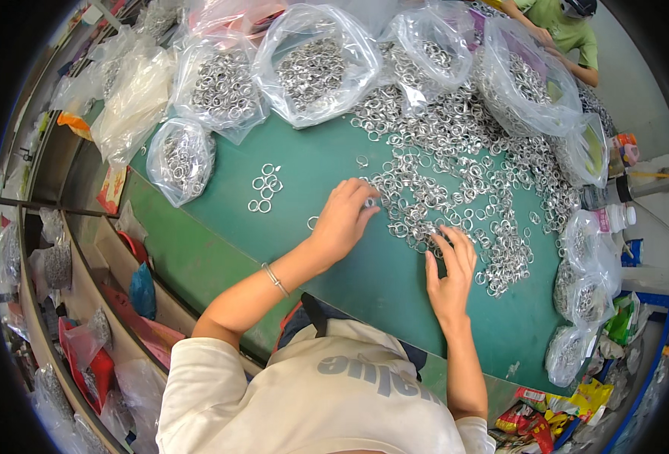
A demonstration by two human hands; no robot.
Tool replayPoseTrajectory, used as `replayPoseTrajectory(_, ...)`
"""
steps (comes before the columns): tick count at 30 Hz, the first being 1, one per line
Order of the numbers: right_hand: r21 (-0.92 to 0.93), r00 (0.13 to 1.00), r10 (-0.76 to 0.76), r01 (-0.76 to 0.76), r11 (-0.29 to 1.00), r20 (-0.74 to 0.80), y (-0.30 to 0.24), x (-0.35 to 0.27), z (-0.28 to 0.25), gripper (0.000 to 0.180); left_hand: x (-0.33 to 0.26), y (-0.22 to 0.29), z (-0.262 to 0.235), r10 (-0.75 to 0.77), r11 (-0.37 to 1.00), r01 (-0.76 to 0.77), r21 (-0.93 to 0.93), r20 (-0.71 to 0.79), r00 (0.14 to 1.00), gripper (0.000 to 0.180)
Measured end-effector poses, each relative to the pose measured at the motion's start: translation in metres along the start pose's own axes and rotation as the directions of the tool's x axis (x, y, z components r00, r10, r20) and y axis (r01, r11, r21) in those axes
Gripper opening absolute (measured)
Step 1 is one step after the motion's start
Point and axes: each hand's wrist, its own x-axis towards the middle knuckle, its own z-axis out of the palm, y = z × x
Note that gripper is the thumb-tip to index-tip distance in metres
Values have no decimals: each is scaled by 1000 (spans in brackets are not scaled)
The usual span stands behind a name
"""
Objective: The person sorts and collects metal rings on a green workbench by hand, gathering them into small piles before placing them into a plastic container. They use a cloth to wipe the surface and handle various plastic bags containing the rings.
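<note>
Silver metal rings, many with a small tab, lie in a large loose pile (pixel 425 181) on the green tabletop (pixel 349 303). At the pile's left edge my left hand (pixel 343 218) is closed, with a metal ring (pixel 370 202) pinched between thumb and fingers. My right hand (pixel 453 274) reaches to the pile's near edge, thumb and fingers apart, its fingertips touching rings. Left of my left hand, a small group of rings (pixel 266 184) lies apart from the pile. A single ring (pixel 312 222) shows partly beside my left wrist.
Clear plastic bags of rings line the back, including an open bag (pixel 315 64) and a smaller bag (pixel 181 160) at left. More filled bags (pixel 576 303) stand along the right edge. Shelves (pixel 85 250) run along the left. A person in green (pixel 565 34) is at the far right.
</note>
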Motion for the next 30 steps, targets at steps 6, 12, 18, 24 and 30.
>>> replayPoseTrajectory(6,461,976,215,-209,862,42,-12,0,2,26,7,3,5,-462,379,523,-763,334,822,34)
replayPoseTrajectory(12,645,963,269,-201,737,-8,-31,0,1,32,-10,40,7,-237,-185,592,-784,620,747,39)
replayPoseTrajectory(18,448,965,207,-115,887,-162,-18,-19,-25,32,-12,81,28,-214,18,671,-741,653,727,38)
replayPoseTrajectory(24,379,755,499,-352,856,-425,29,-100,-99,29,-6,100,50,-178,562,525,-639,526,832,29)
replayPoseTrajectory(30,210,88,352,-660,721,-932,120,-242,-193,25,-2,83,59,-61,947,143,-288,278,959,27)
